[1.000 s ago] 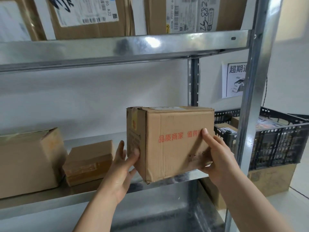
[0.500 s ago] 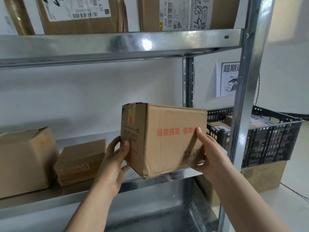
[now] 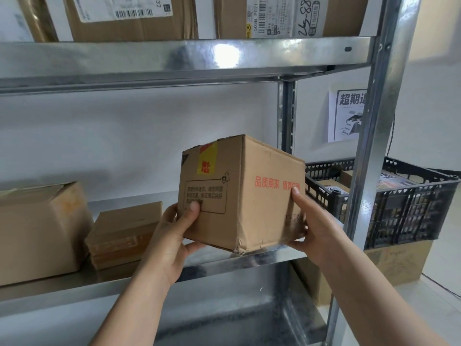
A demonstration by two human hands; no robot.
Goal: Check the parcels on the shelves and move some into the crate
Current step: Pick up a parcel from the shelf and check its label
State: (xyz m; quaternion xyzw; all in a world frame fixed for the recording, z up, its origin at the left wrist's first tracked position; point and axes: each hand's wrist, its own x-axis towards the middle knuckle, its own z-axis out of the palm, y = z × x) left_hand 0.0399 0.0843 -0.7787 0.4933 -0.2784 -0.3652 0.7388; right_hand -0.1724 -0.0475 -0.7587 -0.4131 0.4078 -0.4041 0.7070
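I hold a brown cardboard parcel with red print and a yellow-red sticker, lifted just above the front edge of the middle metal shelf and turned with one vertical corner toward me. My left hand grips its left face, thumb on the printed panel. My right hand grips its right lower corner, thumb up on the red lettering. A black plastic crate holding several parcels stands to the right beyond the shelf post, on top of a cardboard box.
Two more cardboard parcels lie on the middle shelf at left: a large one and a flat one. Labelled boxes sit on the upper shelf. A steel upright post stands between parcel and crate. A paper notice hangs on the wall.
Both hands have rotated the parcel clockwise seen from above, bringing its stickered left face into view. The parcel has also lifted slightly off the shelf edge.
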